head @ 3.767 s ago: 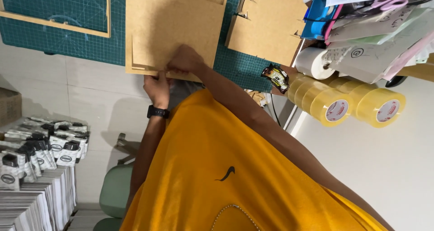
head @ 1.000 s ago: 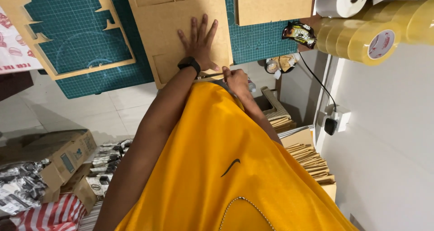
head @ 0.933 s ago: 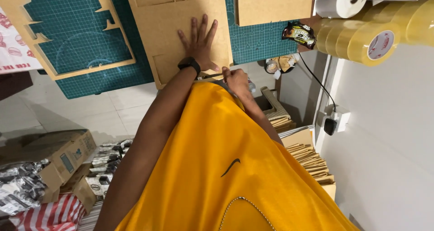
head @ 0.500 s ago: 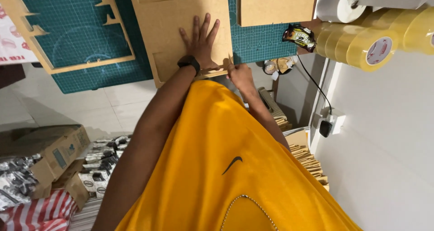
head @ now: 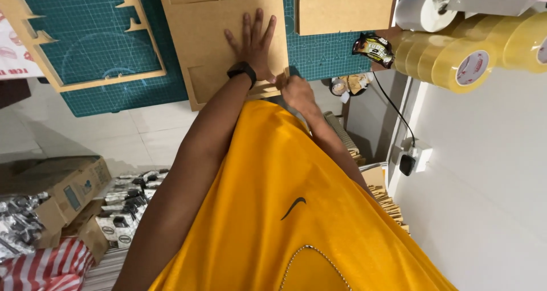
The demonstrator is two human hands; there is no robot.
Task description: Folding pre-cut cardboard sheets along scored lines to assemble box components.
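My left hand (head: 253,43) lies flat, fingers spread wide, on the die-cut cardboard sheet (head: 219,37) over the green cutting mat (head: 94,37). My right hand (head: 296,91) is curled, pinching the sheet's near edge. Yellowish packing-tape rolls (head: 467,54) hang by the mat's right edge.
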